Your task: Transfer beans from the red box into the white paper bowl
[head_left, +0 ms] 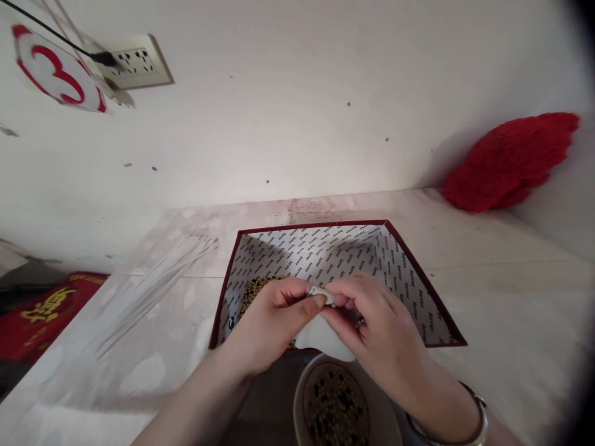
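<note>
Seeing a broad off-white wall point(279, 111) behind the landmark: an open, roughly rectangular box with dark-red edges and white, black-printed lining point(316, 248). Seeing a pale, blotchy-patterned table covering point(502, 297) under and around the box. Noting a fuzzy bright-red bundle point(511, 161) beyond the box, to its right. Spotting a round pale bowl point(385, 406) just in front of the box, holding yellowish and black granules point(335, 402). Finding similar small granules point(264, 288) in the box's left part; not telling what kind.

Pinching with the left hand point(279, 316), thumb and fingers closing on a thin white piece with a thick, folded-looking top point(325, 339), over the box's near edge. Gripping the same piece from the right with the right hand point(376, 322), fingertips meeting close to the left's. Not telling paper from cloth.

Judging the step: apparently working the folded top with both sets of fingertips. Probably calling next for steady pinching on both sides, and for keeping clear of the bowl.
</note>
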### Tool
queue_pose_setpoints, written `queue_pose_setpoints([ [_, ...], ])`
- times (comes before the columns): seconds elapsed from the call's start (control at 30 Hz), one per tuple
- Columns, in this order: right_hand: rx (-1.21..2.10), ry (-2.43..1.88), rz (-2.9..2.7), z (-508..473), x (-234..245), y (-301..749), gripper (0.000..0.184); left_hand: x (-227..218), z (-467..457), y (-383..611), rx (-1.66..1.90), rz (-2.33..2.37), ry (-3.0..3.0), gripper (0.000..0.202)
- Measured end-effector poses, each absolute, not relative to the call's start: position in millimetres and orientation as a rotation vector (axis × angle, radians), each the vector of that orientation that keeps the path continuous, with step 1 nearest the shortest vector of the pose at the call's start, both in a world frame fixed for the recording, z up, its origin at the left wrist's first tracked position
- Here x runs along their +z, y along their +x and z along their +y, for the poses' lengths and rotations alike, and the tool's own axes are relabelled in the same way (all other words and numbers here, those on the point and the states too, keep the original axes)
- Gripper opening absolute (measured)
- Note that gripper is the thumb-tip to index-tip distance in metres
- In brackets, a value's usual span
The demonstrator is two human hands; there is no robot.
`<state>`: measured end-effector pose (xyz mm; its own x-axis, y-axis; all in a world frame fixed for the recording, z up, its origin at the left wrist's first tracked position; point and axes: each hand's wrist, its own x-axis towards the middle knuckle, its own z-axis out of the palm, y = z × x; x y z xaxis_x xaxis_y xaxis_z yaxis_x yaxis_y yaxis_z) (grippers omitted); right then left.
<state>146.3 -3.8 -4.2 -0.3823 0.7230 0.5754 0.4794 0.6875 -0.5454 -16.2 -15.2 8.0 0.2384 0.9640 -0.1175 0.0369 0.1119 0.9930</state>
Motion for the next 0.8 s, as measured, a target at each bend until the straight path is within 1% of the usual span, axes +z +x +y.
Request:
queue_pose_setpoints([
  [0.2,0.560,-1.039,-1.988,-0.4,-5.6,149.1,0.023,6.4,-14.7,-17.5,0.912,1.120,1.285,0.020],
  [0.43,0.743,-1.110,-1.991,2.9,1.6,158.3,0.013,8.8,-16.6,-15.9,0.900,1.106,1.190,0.021],
  [0.57,0.625,-1.193,-1.979,12.5,2.4,173.7,0.004,4.0,-14.9,-16.3,1.078,1.267,1.197,0.024],
  [0.63,0.577,-1.265,-1.995,17.7,0.3,179.1,0.008,0.2,-12.8,-16.3,1.215,1.296,1.159,0.022],
  [0.7,0.624,-1.313,-2.045,20.6,-1.5,180.9,0.009,-2.5,-11.0,-15.9,1.301,1.248,1.089,0.018],
  [0.77,0.759,-1.303,-2.109,20.1,-1.1,179.3,0.010,-3.2,-10.4,-15.4,1.313,1.186,1.047,0.016],
  [0.8,0.844,-1.274,-2.129,18.8,0.0,177.7,0.014,-2.8,-10.7,-15.2,1.298,1.166,1.050,0.016],
])
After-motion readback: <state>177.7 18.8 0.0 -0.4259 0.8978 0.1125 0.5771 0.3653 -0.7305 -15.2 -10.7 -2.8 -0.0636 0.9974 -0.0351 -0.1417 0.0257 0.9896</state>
